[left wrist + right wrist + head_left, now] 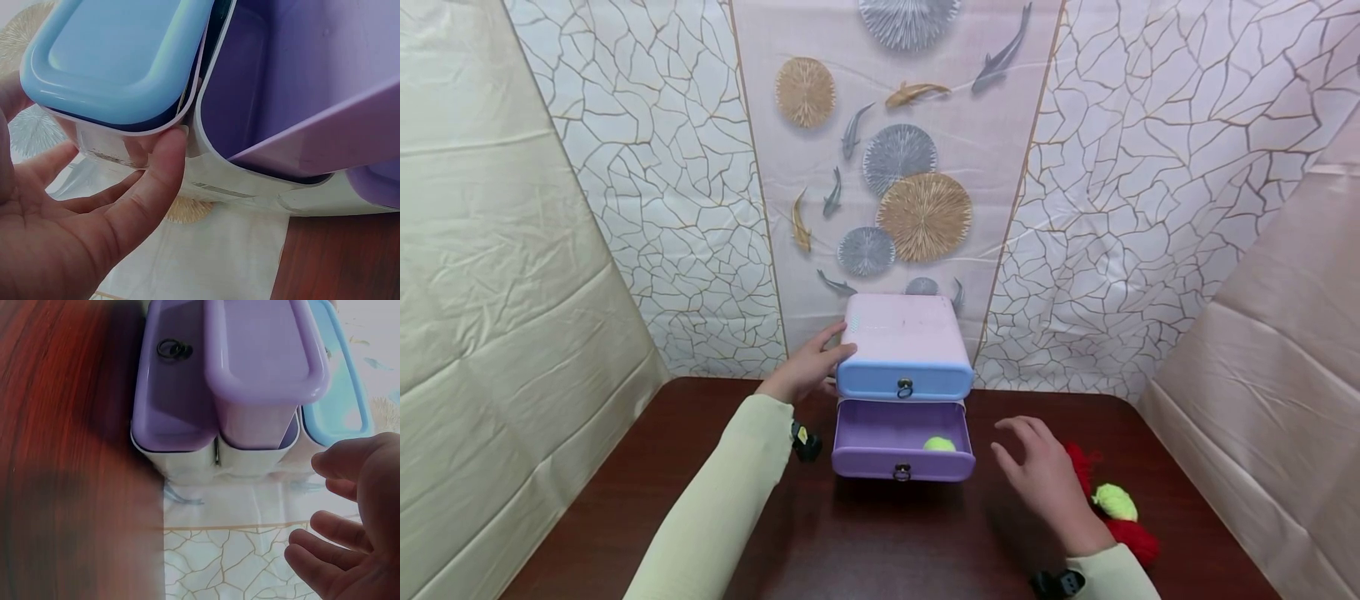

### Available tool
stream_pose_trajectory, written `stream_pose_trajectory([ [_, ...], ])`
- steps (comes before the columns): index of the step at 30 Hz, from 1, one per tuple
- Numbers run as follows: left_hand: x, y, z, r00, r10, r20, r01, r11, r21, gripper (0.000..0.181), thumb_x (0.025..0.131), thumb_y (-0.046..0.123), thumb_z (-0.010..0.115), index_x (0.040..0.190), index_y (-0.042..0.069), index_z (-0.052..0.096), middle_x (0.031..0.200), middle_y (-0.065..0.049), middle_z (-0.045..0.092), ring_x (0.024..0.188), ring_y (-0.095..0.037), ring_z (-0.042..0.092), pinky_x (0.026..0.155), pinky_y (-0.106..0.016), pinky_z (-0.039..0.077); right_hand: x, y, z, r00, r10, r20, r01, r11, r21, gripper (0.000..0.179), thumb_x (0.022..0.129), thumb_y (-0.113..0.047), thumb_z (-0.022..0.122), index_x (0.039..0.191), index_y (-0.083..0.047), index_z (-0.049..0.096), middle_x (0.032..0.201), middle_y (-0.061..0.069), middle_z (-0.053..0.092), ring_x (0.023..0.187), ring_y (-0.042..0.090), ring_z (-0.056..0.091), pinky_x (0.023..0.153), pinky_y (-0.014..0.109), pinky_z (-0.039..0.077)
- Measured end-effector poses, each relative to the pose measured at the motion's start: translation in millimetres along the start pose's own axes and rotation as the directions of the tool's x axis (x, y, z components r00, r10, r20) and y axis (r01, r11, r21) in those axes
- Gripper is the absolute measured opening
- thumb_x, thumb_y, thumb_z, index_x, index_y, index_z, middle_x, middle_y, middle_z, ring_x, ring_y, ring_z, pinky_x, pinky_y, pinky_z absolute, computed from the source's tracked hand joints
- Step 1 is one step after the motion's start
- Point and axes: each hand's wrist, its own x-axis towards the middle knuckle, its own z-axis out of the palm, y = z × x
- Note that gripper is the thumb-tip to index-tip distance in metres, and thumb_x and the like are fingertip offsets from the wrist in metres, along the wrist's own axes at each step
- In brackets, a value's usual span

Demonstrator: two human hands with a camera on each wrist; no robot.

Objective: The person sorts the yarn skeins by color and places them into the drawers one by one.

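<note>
- Left hand [805, 367], fingers spread, rests against the left side of the drawer unit [898, 329], likely steadying it
- Right hand [1043, 479], half-open, empty, right of unit
- Purple drawer [865, 463], jutting from its front, exposes a green ball [939, 445]
- Red yarn [1132, 542], second green ball [1116, 502]: right of unit

Soft, bright light fills the head view, seemingly from overhead: a dark shadow lies under the purple drawer [865, 464], toward 6 o'clock, and a pale sheen sits on the wall cloth [1108, 267] at 3 o'clock. Both wrist views are dimmer and hazier. Highlights gloss the blue drawer [112, 50] toward 11 o'clock in the left; the right shades the tabletop [62, 425] at 10 o'clock.
</note>
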Motion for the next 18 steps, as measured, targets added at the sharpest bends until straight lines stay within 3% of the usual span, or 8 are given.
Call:
stream_pose_trajectory([
  [12,-1.6,0.7,1.4,1.0,-0.004,-0.006,0.004,1.0,-0.009,0.067,0.097,0.036,0.057,0.154,0.036,0.021,0.134,-0.027,0.049,0.101,-0.035,0.065,0.075,-0.049,0.058,-3.9,15.6,-3.5,0.999,0.037,0.018,-0.037,0.999,-0.007,0.031,0.083,-0.018,0.076,0.111,-0.008,0.065,0.116,0.017,0.06,0.105,0.035,0.06,0.086,0.055,0.052],
  [18,-4.4,1.7,1.7,1.0,0.004,0.001,-0.004,1.0,-0.011,0.068,0.097,0.036,0.057,0.154,0.034,0.02,0.136,-0.027,0.047,0.1,-0.034,0.064,0.08,-0.052,0.056,-5.3,24.8,-3.4,1.0,0.025,-0.01,-0.025,1.0,-0.009,0.03,0.082,-0.016,0.076,0.109,-0.007,0.066,0.114,0.018,0.061,0.104,0.036,0.06,0.082,0.055,0.051],
])
